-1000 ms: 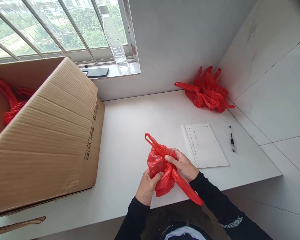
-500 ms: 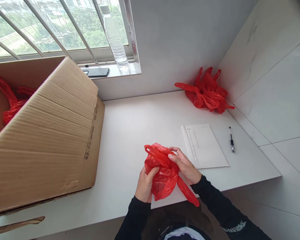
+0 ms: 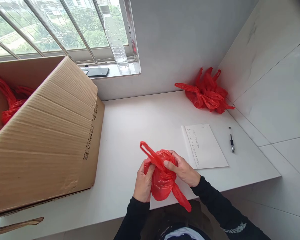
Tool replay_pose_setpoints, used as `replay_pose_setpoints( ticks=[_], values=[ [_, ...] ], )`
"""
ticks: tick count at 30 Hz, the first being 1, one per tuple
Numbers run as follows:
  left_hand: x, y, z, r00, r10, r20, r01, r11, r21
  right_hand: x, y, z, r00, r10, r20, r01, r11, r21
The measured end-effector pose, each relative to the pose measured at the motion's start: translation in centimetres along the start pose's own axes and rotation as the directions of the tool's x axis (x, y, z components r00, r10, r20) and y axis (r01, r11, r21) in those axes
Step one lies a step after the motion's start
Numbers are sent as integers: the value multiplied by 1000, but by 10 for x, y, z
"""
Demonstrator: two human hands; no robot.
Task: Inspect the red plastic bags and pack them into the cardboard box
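Observation:
Between my two hands, over the front of the white table, is a red plastic bag gathered at its middle. One looped handle sticks out to the upper left and the other hangs to the lower right. My left hand is closed on the bag's left side, thumb on top. My right hand grips the upper right side, its thumb pressed near the gathered part. Some fingers of both hands are hidden behind the plastic. What the bag contains, if anything, cannot be made out.
A large open cardboard box with red bags inside stands left. More red bags lie at the back right corner. A sheet of paper and a pen lie right. The sill holds a bottle and a phone.
The bag has turned in my hands and looks rounder. Its upper handle now extends farther to the upper left, and the lower handle has shifted left. My right hand has moved slightly left.

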State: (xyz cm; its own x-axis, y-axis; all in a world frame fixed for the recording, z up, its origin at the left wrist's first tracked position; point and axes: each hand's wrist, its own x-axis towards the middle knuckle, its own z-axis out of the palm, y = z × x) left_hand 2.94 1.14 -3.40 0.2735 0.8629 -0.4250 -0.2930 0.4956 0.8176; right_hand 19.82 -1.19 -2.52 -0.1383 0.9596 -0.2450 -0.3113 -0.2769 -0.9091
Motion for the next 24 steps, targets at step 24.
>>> replay_pose_setpoints(
  ticks=[24],
  values=[
    [-11, 7, 2, 987, -72, 142, 62, 996, 71, 0, 1, -1, 996, 14, -87, -8, 997, 74]
  ],
)
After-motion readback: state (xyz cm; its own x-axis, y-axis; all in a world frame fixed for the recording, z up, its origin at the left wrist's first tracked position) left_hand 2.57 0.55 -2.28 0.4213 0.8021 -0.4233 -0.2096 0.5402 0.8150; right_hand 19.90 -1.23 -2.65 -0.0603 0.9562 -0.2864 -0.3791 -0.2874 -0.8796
